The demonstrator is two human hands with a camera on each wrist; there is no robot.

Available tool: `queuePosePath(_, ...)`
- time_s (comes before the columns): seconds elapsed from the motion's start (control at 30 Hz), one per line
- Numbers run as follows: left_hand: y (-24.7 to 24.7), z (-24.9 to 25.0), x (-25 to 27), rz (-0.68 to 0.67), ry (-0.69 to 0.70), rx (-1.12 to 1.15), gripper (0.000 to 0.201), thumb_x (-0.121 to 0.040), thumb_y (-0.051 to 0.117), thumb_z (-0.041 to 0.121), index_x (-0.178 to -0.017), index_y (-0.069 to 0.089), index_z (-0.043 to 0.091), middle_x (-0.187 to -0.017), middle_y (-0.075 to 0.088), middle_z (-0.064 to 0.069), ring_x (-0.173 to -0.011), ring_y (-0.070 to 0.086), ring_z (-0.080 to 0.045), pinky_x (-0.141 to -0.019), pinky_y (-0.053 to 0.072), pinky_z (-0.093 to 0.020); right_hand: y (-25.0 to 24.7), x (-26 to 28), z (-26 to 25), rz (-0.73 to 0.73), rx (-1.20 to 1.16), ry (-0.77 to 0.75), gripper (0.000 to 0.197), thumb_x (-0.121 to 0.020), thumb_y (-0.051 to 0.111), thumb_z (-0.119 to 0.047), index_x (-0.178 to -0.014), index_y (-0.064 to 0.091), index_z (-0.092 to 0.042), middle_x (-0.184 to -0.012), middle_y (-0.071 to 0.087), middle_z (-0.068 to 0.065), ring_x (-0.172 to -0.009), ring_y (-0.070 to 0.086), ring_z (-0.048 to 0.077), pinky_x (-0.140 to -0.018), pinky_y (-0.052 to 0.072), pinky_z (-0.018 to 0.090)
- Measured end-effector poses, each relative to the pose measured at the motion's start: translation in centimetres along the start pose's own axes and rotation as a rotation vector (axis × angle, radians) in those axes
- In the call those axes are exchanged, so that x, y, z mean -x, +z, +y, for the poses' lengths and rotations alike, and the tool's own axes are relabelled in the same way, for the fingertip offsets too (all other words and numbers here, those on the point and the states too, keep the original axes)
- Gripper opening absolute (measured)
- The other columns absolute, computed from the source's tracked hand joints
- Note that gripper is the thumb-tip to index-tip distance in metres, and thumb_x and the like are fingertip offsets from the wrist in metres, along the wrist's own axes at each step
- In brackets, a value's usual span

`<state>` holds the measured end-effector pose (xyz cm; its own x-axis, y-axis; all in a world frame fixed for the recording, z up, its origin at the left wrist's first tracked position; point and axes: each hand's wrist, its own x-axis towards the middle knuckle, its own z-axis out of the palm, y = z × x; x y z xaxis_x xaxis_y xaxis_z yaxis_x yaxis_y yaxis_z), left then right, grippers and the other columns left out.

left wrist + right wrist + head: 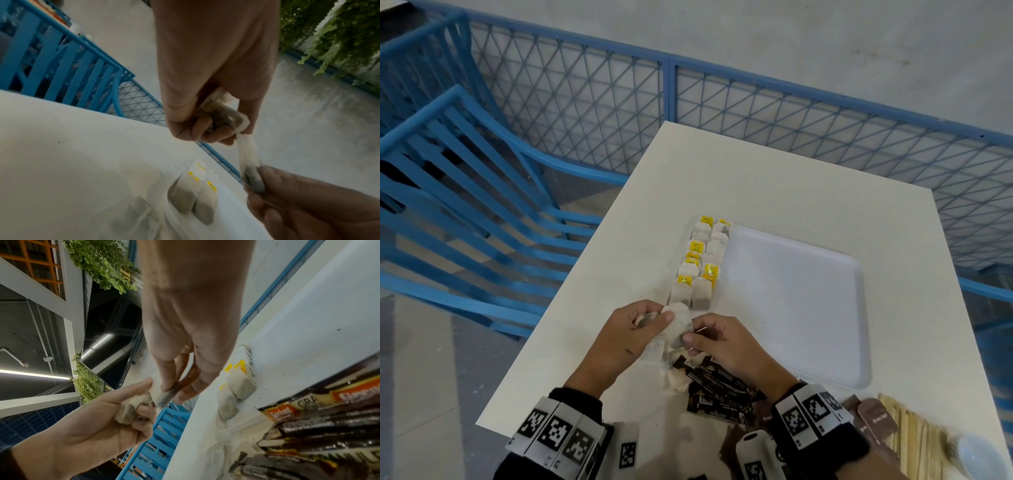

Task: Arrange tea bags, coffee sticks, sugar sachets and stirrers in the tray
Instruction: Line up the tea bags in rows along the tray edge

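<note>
The left hand [631, 334] curls round a bunched tea bag [131, 408] and pinches the end of a second bag [677, 327], whose other end the right hand [722, 346] pinches between thumb and fingers, above the table [791, 178]. Beyond them two rows of tea bags [700, 260] with yellow tags, about ten, line the left edge of the white tray [808, 308]. Nearer lie coffee sticks [719, 390], roughly six, reading "Great" and "GRA". Brown sachets [873, 421] sit right of them, then a bundle of stirrers [914, 442].

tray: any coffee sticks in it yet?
No. The coffee sticks lie piled on the table outside the tray; only rows of tea bags line its left side.
</note>
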<state>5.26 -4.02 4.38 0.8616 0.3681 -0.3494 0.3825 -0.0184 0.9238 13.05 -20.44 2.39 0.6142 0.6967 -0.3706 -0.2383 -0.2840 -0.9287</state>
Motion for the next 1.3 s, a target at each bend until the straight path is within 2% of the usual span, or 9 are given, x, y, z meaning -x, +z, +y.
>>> queuePosePath(0.23,-1.2,-0.1,0.4,0.035,-0.074,0.029,0.012,-0.09,0.059,0.023,-0.101,0.061,0.017,-0.091,0.055,-0.001,-0.075,0.048,-0.012,-0.068,0.042,-0.019,-2.2,-2.7,2.2,0.305,0.123,0.14,0.013,-0.077,0.073,-0.006,-0.087,0.066,-0.012,-0.085,0.069,0.001,-0.079,0.065,0.014,-0.075,0.049,0.023)
queuePosePath(0.37,-1.9,-0.1,0.5,-0.025,-0.122,0.142,0.047,-0.062,0.057,0.038,-0.105,0.06,0.019,-0.103,0.056,-0.007,-0.083,0.054,-0.014,-0.072,0.043,-0.023,-2.9,-4.0,2.9,0.389,0.193,0.198,0.015,-0.076,0.072,-0.007,-0.089,0.065,-0.013,-0.085,0.068,0.002,-0.074,0.061,0.011,-0.074,0.051,0.023)
queuePosePath(0.47,-1.9,-0.3,0.5,-0.047,-0.12,0.153,0.039,-0.07,0.049,0.03,-0.106,0.06,0.02,-0.107,0.055,-0.012,-0.083,0.06,-0.016,-0.075,0.046,-0.024,-2.6,-4.7,3.0,0.435,0.207,0.186,0.022,-0.075,0.073,-0.006,-0.087,0.056,-0.014,-0.076,0.065,0.004,-0.067,0.059,0.014,-0.07,0.053,0.028)
queuePosePath(0.67,-1.8,-0.1,0.8,-0.066,-0.131,0.133,0.03,-0.08,0.057,0.017,-0.109,0.06,0.02,-0.112,0.059,-0.013,-0.086,0.068,-0.016,-0.099,0.047,-0.04,-2.1,-5.7,3.4,0.477,0.314,0.168,0.034,-0.075,0.074,-0.008,-0.09,0.043,-0.011,-0.069,0.054,-0.002,-0.064,0.048,0.005,-0.056,0.035,0.015)
queuePosePath(0.8,-1.8,-0.4,0.7,-0.061,-0.105,0.088,0.03,-0.086,0.061,0.006,-0.112,0.058,0.022,-0.115,0.055,-0.008,-0.076,0.067,-0.005,-0.097,0.05,-0.036,-2.2,-6.0,3.5,0.485,0.346,0.173,0.037,-0.075,0.074,-0.009,-0.089,0.04,-0.01,-0.069,0.051,-0.004,-0.062,0.046,0.005,-0.054,0.035,0.016)
queuePosePath(0.9,-1.5,-0.3,0.7,-0.036,-0.077,0.096,0.031,-0.088,0.058,0.001,-0.111,0.056,0.022,-0.109,0.054,-0.005,-0.071,0.068,-0.004,-0.077,0.054,-0.017,-1.9,-5.7,3.0,0.49,0.37,0.141,0.035,-0.076,0.073,-0.013,-0.09,0.041,-0.011,-0.068,0.05,-0.004,-0.064,0.048,0.012,-0.055,0.037,0.018)
queuePosePath(1.0,-1.3,0.0,0.6,-0.021,-0.078,0.124,0.034,-0.085,0.061,0.0,-0.112,0.055,0.02,-0.105,0.059,-0.012,-0.076,0.067,-0.015,-0.066,0.052,-0.012,-1.0,-4.7,1.4,0.422,0.358,0.027,0.023,-0.083,0.068,-0.022,-0.09,0.047,-0.016,-0.07,0.052,-0.006,-0.064,0.049,0.01,-0.059,0.039,0.018)
queuePosePath(1.13,-1.0,0.2,0.5,-0.032,-0.084,0.111,0.037,-0.081,0.066,0.0,-0.109,0.055,0.022,-0.097,0.061,-0.011,-0.069,0.066,-0.014,-0.067,0.055,-0.017,0.6,-2.6,-1.0,0.105,0.154,-0.1,0.002,-0.091,0.058,-0.028,-0.093,0.057,-0.028,-0.086,0.058,-0.01,-0.071,0.057,0.008,-0.061,0.042,0.012)
queuePosePath(1.3,-0.9,0.0,0.4,-0.071,-0.105,0.076,0.039,-0.075,0.076,0.007,-0.106,0.057,0.021,-0.092,0.063,-0.012,-0.069,0.063,-0.013,-0.076,0.056,-0.03,1.0,-1.5,-1.1,0.016,0.085,-0.121,0.014,-0.086,0.066,-0.015,-0.093,0.062,-0.027,-0.092,0.061,-0.01,-0.075,0.058,0.006,-0.06,0.048,0.018)
